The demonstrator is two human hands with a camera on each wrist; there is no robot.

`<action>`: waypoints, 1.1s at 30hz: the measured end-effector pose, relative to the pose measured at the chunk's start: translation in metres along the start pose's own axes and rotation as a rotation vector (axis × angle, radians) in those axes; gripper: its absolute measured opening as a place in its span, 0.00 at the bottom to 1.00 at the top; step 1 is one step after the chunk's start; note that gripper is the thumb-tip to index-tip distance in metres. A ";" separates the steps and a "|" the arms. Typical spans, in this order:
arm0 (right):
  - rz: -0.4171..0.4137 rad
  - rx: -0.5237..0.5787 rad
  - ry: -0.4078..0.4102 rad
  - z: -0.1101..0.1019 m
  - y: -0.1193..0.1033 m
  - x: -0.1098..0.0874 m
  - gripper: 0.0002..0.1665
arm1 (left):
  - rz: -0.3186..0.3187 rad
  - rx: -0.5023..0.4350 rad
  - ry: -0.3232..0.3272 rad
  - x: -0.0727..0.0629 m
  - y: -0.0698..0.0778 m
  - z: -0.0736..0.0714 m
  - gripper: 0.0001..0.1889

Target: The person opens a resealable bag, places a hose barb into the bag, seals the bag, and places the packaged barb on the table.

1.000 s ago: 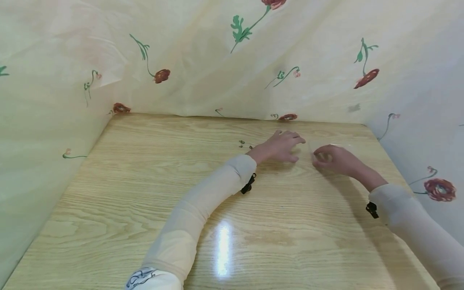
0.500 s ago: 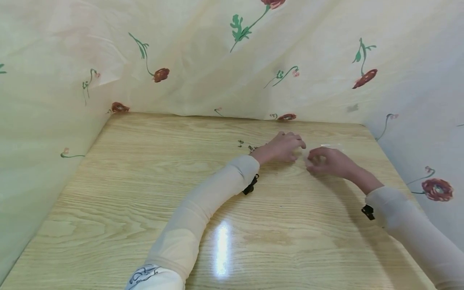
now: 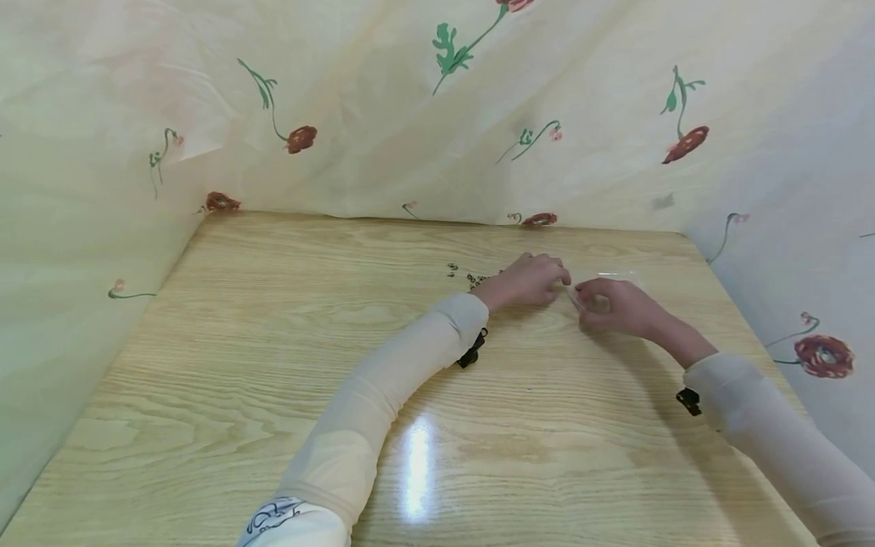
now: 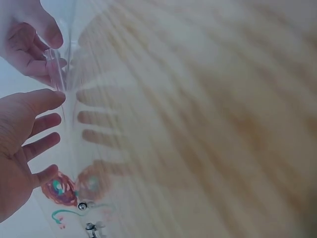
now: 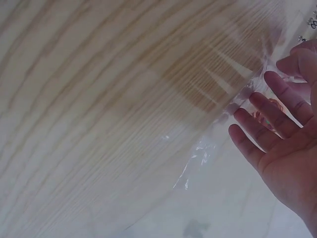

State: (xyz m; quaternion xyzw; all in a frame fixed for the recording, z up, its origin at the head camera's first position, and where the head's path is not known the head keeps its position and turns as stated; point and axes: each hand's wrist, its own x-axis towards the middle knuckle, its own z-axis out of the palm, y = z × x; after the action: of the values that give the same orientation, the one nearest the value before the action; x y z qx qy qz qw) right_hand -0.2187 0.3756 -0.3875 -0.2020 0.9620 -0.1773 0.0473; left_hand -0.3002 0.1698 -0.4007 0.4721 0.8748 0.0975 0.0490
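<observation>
A clear plastic bag (image 3: 618,273) hangs between my hands close over the table (image 3: 273,365), its edges hard to make out. My right hand (image 3: 615,305) pinches its near edge between thumb and index finger; the other fingers (image 5: 262,119) stretch out along the crinkled film in the right wrist view. From the other side my left hand (image 3: 525,279) meets the same edge, and the left wrist view has its thumb tip (image 4: 59,97) on it, the index finger hidden behind. Its remaining fingers are spread. Several small dark metal pieces (image 3: 472,279) lie behind the left wrist.
A cloth (image 3: 369,114) with printed flowers hangs along the far side of the table and at both sides. Light glares off the tabletop near the front. Black straps with small devices (image 3: 472,351) sit at both wrists.
My right hand has moved left with the bag. My left fingers, spread at first, have curled in towards the bag's edge. More of the small metal pieces show behind the left wrist.
</observation>
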 end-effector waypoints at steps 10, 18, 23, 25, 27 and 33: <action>-0.058 0.031 0.062 0.003 -0.005 0.002 0.11 | 0.011 -0.033 0.026 -0.003 -0.002 -0.002 0.18; -0.056 0.060 0.088 0.001 -0.010 0.005 0.06 | 0.015 -0.040 0.035 -0.005 -0.003 -0.004 0.15; -0.049 0.070 0.103 0.002 -0.009 0.006 0.05 | 0.015 -0.041 0.044 -0.005 -0.003 -0.004 0.12; -0.050 0.072 0.114 0.004 -0.009 0.007 0.04 | 0.019 -0.044 0.052 -0.005 -0.003 -0.004 0.11; -0.050 0.076 0.127 0.005 -0.010 0.007 0.03 | 0.025 -0.043 0.063 -0.005 -0.004 -0.002 0.08; -0.041 0.089 0.166 0.006 -0.014 0.007 0.03 | 0.034 -0.030 0.089 -0.005 -0.005 -0.001 0.06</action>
State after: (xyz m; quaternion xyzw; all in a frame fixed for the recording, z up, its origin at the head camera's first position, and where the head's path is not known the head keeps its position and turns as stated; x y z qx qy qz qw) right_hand -0.2190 0.3590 -0.3879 -0.2040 0.9495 -0.2367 -0.0274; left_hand -0.3017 0.1634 -0.4005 0.4811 0.8665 0.1323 0.0153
